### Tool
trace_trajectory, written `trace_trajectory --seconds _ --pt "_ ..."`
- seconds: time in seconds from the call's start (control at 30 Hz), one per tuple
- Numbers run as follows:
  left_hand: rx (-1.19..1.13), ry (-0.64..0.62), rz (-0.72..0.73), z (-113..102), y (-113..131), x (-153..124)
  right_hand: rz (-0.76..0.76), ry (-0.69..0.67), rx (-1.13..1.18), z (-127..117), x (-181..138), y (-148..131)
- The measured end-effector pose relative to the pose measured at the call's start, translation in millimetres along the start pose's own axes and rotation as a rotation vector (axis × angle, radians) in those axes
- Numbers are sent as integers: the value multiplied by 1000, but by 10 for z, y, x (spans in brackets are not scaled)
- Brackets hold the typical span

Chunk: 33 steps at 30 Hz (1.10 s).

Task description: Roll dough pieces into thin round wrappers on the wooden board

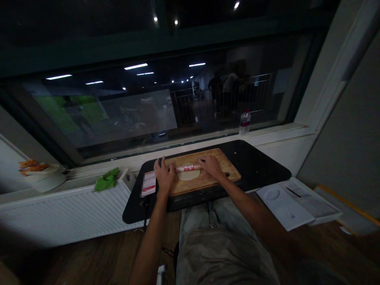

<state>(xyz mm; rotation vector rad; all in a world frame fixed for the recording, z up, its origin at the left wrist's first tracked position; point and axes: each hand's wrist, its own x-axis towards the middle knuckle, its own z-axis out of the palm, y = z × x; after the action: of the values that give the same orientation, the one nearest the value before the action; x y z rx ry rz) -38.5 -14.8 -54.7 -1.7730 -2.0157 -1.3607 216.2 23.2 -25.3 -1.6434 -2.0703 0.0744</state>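
A wooden cutting board [221, 174] lies on a small black table [261, 166] in front of me. On the board is a flat round of pale dough [188, 175]. Across its far edge rests a red and white roller [187, 168]. My left hand [164, 174] lies flat on the roller's left end, fingers stretched out. My right hand [210, 164] presses flat on its right end.
A small white and red packet [149, 184] sits on the table's left part. A plastic bottle [245, 122] stands on the window sill. A green cloth [107, 179] and a white bowl [44, 176] rest on the radiator to the left. Papers [293, 200] lie at the right.
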Motion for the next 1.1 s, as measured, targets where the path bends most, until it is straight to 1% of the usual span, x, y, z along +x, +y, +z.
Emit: trace_trajectory --seconds 0.13,0.2,0.33,0.47,0.57,0.7,0.87,1.0,1.1 --pt "76 -232 136 40 -16 -14 37 15 3 -11 -9 -5" --pt "137 -289 177 40 -3 -22 10 20 -19 -9 -4 -7" --pt "234 -292 161 1 66 -49 -64 14 -75 16 26 18" --pt "308 -307 158 -80 153 -64 -77 -29 -72 67 54 78" --pt "351 -346 114 -154 211 -72 -81 -49 -81 86 54 99" --pt "389 -366 64 -244 265 -119 -46 -75 -108 56 16 76" --pt "393 -368 105 -336 304 -214 -9 -69 -117 9 -70 40" --pt "442 -370 74 -393 349 -261 23 -59 -116 -6 -140 17" --pt "447 -388 79 -426 368 -305 29 -33 -92 -16 -209 -3"
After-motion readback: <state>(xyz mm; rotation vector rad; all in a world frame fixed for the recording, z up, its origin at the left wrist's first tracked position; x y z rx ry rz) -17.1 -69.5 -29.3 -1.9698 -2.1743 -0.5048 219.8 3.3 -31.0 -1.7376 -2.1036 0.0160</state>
